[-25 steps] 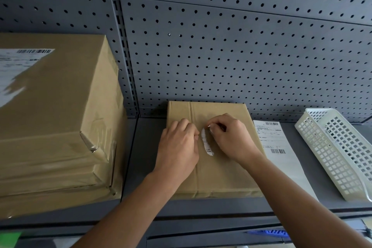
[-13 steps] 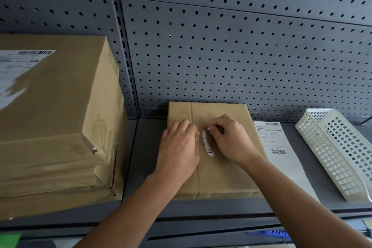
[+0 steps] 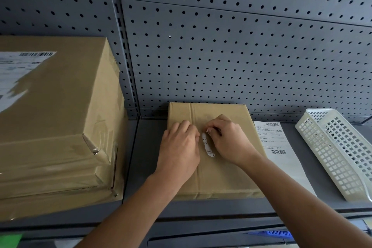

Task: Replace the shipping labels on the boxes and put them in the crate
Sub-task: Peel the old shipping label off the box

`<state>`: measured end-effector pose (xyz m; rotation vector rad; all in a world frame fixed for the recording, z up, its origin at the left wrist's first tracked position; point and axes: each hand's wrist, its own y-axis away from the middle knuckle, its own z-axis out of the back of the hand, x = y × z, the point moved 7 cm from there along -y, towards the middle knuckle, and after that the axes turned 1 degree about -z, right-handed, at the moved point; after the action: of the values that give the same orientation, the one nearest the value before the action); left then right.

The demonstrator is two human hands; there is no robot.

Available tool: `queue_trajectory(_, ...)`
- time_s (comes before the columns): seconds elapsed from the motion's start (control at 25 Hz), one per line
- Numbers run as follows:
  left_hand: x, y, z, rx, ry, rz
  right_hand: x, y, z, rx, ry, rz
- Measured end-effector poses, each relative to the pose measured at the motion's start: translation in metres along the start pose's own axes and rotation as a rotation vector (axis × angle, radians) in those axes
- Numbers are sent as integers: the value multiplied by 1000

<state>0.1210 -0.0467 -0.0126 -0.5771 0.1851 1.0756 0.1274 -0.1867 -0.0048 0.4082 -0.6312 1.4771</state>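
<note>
A flat brown box (image 3: 221,175) lies on the grey shelf in the middle. A small torn strip of white label (image 3: 207,146) sticks on its top. My left hand (image 3: 179,147) rests on the box just left of the strip, fingers curled down onto the cardboard. My right hand (image 3: 229,139) sits just right of it and pinches the strip's upper end between thumb and fingertip. A fresh white shipping label sheet (image 3: 281,159) lies flat on the shelf, right of the box.
A large brown box (image 3: 60,117) with a torn white label (image 3: 18,74) fills the left of the shelf. A white perforated plastic basket (image 3: 338,151) stands at the right. Grey pegboard (image 3: 221,46) backs the shelf (image 3: 145,147); its front edge runs below the boxes.
Both hands stay on the small box at the label strip; the right fingertips have shifted slightly at its upper end. Nothing else has moved.
</note>
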Motion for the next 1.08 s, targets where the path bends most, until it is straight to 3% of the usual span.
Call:
queue_trajectory(0.12,0,0,0,-2,1,-1,1,2,1,24,-12,18)
queue_trajectory(0.36,1,-1,0,-11,2,-1,-8,4,13,-41,-238,-131)
queue_trajectory(0.84,0,0,0,-21,-8,-9,18,8,6,-74,70,302)
queue_trajectory(1.08,-1,0,0,-24,-10,-16,13,10,10,-74,5,254)
